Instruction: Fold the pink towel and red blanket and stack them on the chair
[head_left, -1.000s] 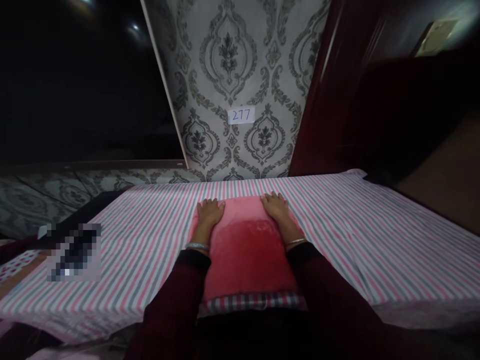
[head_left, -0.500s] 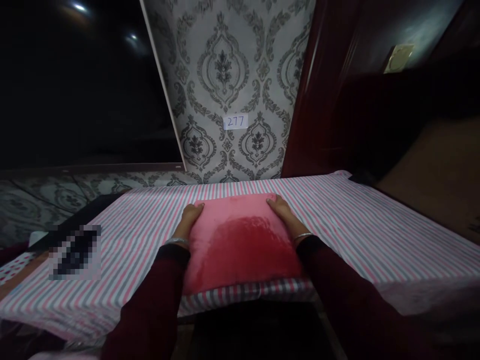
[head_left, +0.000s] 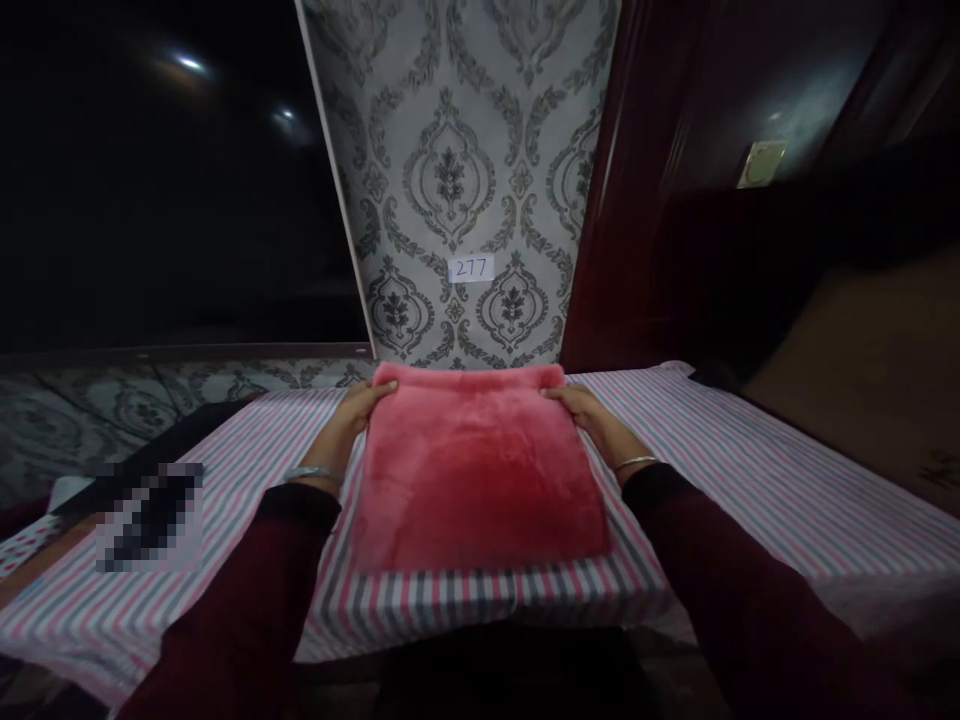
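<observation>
A pink-red square of plush cloth (head_left: 480,480) lies in front of me on a table, its far edge raised and its near edge close to the table's front. Whether it is a folded towel or a cover, I cannot tell. At its far left corner, my left hand (head_left: 365,402) grips the edge with the thumb on top. My right hand (head_left: 574,402) pinches the far right corner the same way; the fingers beneath are hidden. Under the plush cloth spreads a striped tablecloth (head_left: 697,470) in pink, grey and white.
A large dark screen (head_left: 180,200) hangs at the left, beside patterned wallpaper (head_left: 450,180) with a paper label (head_left: 471,267) reading 277. Dark red panelling (head_left: 637,250) rises behind. A cardboard box (head_left: 870,380) stands on the right. A blurred-out patch (head_left: 150,518) covers something at the left.
Both hands have moved slightly outward and lifted the far edge of the plush cloth. More of the striped tablecloth shows in front of it. My view has tilted a little upward.
</observation>
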